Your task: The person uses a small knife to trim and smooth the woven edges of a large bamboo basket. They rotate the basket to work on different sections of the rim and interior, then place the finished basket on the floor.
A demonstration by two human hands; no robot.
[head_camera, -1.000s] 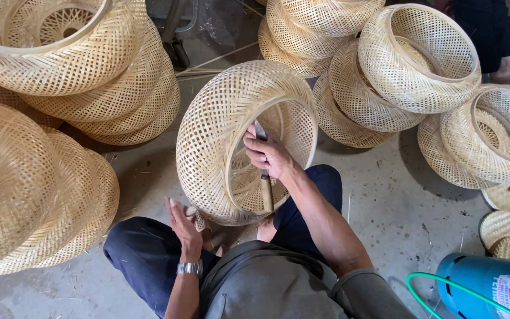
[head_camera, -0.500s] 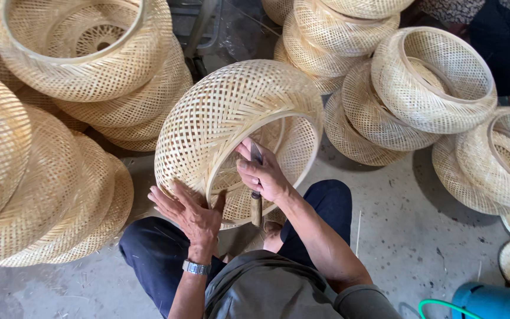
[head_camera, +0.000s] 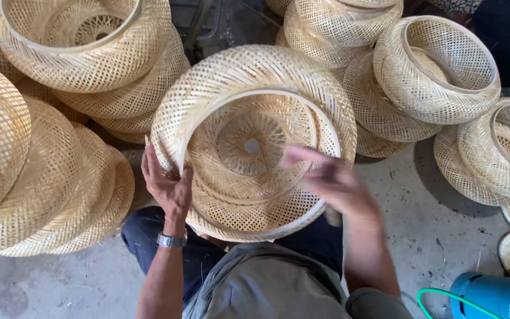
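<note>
1. I sit on the concrete floor (head_camera: 444, 236) with a round woven bamboo basket (head_camera: 255, 142) tipped up on my lap, its open mouth facing me and the small hole in its bottom showing at the centre.

2. My left hand (head_camera: 169, 186), a wristwatch (head_camera: 171, 240) on the wrist, is closed around the basket's left rim — thumb on the inner hoop, fingers hidden behind the weave.

3. My right hand (head_camera: 332, 180) is a blur across the lower right of the opening, just over the rim; I cannot tell whether it is open or shut, nor whether it holds anything.

4. Done well, as I judge it, this work wants the left hand to keep the rim steady and the basket square on my knees, so the right can work along the hoop without bending the thin strips.

5. Finished baskets surround me — a nested stack (head_camera: 36, 177) to my left, another pile (head_camera: 90, 53) at upper left, more (head_camera: 438, 71) to the right. A blue canister (head_camera: 491, 295) with a green hose (head_camera: 435, 298) stands at lower right.
</note>
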